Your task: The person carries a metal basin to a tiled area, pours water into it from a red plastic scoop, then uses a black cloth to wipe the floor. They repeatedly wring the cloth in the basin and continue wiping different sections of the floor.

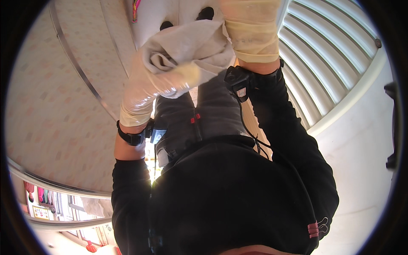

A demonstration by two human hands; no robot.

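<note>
A pale grey cloth (pixel 199 44), bunched and folded over itself, hangs in front of my legs. My left hand (pixel 172 83), in a translucent yellowish rubber glove, grips the near-left side of the cloth. Its fingertips are blurred, and part of the hand is hidden by folds. My right hand (pixel 250 32) wears the same kind of glove, wrinkled along the wrist, and reaches past the upper edge. Its fingers are out of the picture. The cloth's right end lies close beside this glove; whether they touch I cannot tell.
A white ribbed radiator (pixel 323 55) stands at the right, near my right forearm. On the left is a broad pale patterned surface (pixel 59 102) with metal trim. My black shoes (pixel 206 13) show on the white floor. A black strapped device (pixel 238 80) with a cable sits on my right wrist.
</note>
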